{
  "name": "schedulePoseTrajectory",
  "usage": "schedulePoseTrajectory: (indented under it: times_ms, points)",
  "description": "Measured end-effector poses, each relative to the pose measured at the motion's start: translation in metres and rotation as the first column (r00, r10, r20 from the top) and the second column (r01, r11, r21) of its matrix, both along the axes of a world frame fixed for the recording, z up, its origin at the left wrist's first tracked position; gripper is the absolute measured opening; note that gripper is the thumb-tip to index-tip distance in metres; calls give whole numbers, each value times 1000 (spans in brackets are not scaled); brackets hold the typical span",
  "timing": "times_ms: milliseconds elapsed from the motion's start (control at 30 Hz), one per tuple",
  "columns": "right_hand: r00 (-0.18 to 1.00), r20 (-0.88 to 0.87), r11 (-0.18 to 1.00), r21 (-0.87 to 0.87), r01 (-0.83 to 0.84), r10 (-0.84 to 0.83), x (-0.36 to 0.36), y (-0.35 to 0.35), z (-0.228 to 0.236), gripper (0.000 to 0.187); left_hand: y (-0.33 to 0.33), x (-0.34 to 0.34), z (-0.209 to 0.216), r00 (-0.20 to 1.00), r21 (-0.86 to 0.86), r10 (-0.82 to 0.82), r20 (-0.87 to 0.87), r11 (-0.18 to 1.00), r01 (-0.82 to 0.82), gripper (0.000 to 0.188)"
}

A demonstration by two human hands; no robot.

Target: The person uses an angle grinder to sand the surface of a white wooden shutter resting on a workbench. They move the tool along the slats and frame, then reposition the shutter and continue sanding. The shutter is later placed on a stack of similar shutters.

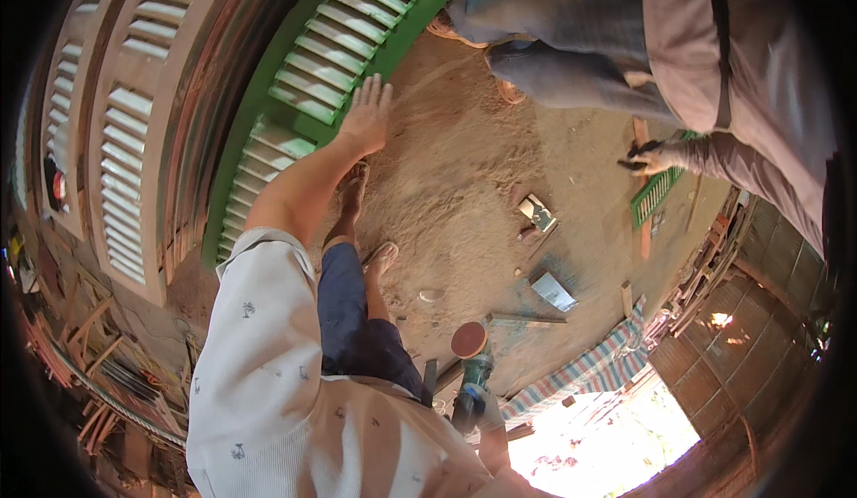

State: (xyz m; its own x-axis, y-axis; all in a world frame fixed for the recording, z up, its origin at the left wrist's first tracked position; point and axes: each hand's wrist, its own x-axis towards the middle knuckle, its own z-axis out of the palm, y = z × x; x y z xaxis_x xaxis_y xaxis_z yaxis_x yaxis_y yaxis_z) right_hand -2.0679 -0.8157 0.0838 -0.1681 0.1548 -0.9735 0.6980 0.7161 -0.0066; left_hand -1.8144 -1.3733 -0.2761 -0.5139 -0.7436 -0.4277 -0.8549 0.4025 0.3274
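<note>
A long green louvered shutter point(308, 78) with pale slats stands at the upper left. My left hand point(366, 119) lies against its green edge, fingers stretched out and spread, with nothing in them. Low in the middle, my right hand point(489, 411) is closed round the body of an angle grinder point(476, 375), a green and dark tool. Its round reddish-brown disc point(469, 340) faces upward in the view, apart from the shutter. My right fingers are partly hidden behind the tool.
Pale louvered shutters point(125, 159) lean at the left. Another person point(714, 61) stands at upper right, a hand point(649, 156) near a smaller green louvered panel point(656, 196). On the dirt floor lie a small box point(537, 212), a shiny sheet point(553, 291) and a wood strip point(527, 319).
</note>
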Motion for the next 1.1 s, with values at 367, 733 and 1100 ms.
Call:
schedulePoseTrajectory:
  times_ms: [367, 733, 1100]
  points:
    - [999, 29, 1000, -1, 21, -21, 14, -50, -3, 19, 30, -1, 14, 973, 142, 232, 3, 963, -230, 122]
    - [999, 35, 996, -79, -38, 41, 8, -70, -5, 20, 60, 5, 42, 928, 340, 320, 189, 865, -368, 126]
    - [993, 111, 997, -75, -33, 42, -34, 26, -47, 28, 203, 71, 81, 876, 724, 443, 191, 540, -430, 92]
